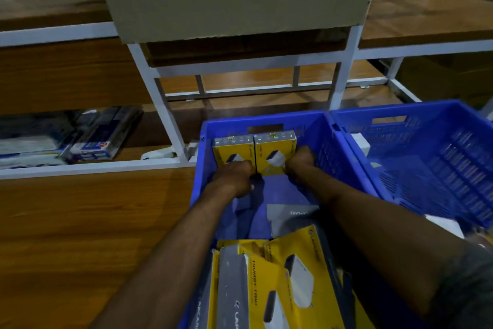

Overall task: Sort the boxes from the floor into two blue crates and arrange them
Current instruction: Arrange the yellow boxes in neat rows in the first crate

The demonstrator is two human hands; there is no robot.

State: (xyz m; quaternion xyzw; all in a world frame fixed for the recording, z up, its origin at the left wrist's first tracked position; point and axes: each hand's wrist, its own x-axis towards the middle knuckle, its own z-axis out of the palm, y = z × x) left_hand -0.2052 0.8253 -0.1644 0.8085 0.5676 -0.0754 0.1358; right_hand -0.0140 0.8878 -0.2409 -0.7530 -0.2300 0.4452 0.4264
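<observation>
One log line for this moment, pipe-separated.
arranging | left hand grips left yellow box | right hand grips right yellow box | both upright at left crate far end | right crate holds white box

We record two hands, the left hand (234, 176) and the right hand (300, 162), both bare. We record a left forearm (170, 256), bare along all of its visible length. We record a right forearm (373, 219), bare up to a sleeve (465, 288): dark grey fabric, mottled and faintly speckled, its edge crossing the arm near the lower right corner. Blur hides finer detail from us.
</observation>
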